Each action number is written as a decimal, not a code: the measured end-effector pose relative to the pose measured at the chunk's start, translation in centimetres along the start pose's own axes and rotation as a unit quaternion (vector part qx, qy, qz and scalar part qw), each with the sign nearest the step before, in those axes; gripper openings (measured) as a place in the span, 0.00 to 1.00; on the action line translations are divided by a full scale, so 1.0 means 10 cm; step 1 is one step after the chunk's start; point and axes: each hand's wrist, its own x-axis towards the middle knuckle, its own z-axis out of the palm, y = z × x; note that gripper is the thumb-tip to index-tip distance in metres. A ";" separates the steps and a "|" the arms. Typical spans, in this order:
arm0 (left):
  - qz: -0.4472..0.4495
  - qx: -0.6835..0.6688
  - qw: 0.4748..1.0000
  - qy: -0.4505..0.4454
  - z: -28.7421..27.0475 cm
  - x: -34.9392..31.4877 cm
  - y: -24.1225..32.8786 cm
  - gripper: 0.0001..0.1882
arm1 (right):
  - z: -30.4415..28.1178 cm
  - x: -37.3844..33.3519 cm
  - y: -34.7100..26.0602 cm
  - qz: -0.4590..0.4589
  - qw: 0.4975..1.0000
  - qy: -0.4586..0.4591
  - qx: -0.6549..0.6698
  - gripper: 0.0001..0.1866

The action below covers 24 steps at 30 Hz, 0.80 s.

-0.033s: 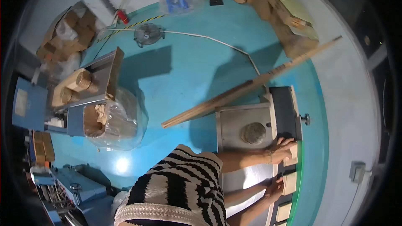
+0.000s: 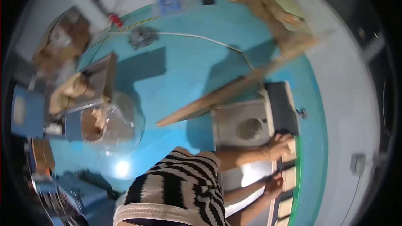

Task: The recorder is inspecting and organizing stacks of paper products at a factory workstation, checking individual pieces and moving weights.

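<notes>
On a black strip with a green outer edge, several pale, box-shaped blocks lie in a row at the right. My left hand (image 2: 278,147), the farther one, bends its fingers around the farthest pale block (image 2: 291,152). Closer to me, my right hand (image 2: 273,185) pinches the inner side of a second pale block (image 2: 289,178). Another pale block (image 2: 285,208) lies untouched just nearer. Beside my left forearm, a round grey-brown piece (image 2: 249,129) rests on a metal tray (image 2: 224,119). Motion blur hides exactly where my fingertips touch.
A long brown plank-like piece (image 2: 209,102) slants across the far side of the tray. A black knob (image 2: 302,113) sticks out beyond the strip. Left stand a plastic-wrapped box (image 2: 90,123) and a bench with brown rolls (image 2: 78,86). A fan (image 2: 143,37) stands farther back.
The whole view has shifted slightly left and up and is more blurred. My left hand's fingers look less stretched out over their block. Both hands remain at the same blocks.
</notes>
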 end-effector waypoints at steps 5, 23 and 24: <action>0.025 0.164 0.985 0.045 -0.15 0.17 0.04 0.19 | 0.31 -0.81 0.27 -0.024 0.992 0.066 -0.109 0.13; 0.576 -0.090 0.762 -0.283 1.52 -2.70 3.71 0.16 | -1.15 -4.79 0.44 -0.357 0.771 0.525 -0.053 0.21; 0.584 -0.102 0.732 -0.336 1.65 -2.86 3.97 0.16 | -1.33 -5.03 0.40 -0.325 0.715 0.611 -0.092 0.22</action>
